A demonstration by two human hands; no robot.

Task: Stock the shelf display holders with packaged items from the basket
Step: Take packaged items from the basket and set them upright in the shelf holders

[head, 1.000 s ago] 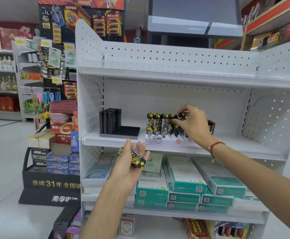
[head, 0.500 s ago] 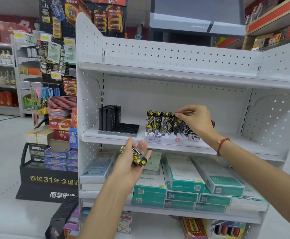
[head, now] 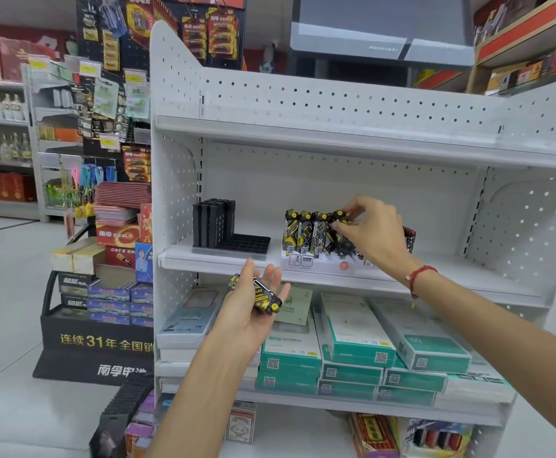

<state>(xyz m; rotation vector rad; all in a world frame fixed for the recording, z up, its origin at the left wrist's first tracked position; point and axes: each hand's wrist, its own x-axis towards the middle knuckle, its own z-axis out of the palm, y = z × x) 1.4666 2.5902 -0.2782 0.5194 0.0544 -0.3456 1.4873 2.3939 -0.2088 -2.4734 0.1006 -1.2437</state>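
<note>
On the white middle shelf (head: 435, 276), the right hand (head: 374, 231) pinches with fingertips the top of a black-and-yellow packaged item (head: 339, 231) at the right end of the upright row (head: 306, 233) in the display holder (head: 316, 261). The left hand (head: 248, 312), palm up with fingers loosely curled, holds several like packets (head: 263, 295) below the shelf edge. An empty black slotted holder (head: 227, 231) stands apart to the left.

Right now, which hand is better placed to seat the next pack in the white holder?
Right hand: its grip is already at the upright packs in the white holder, while the left hand cradles spare packs below the shelf.
</note>
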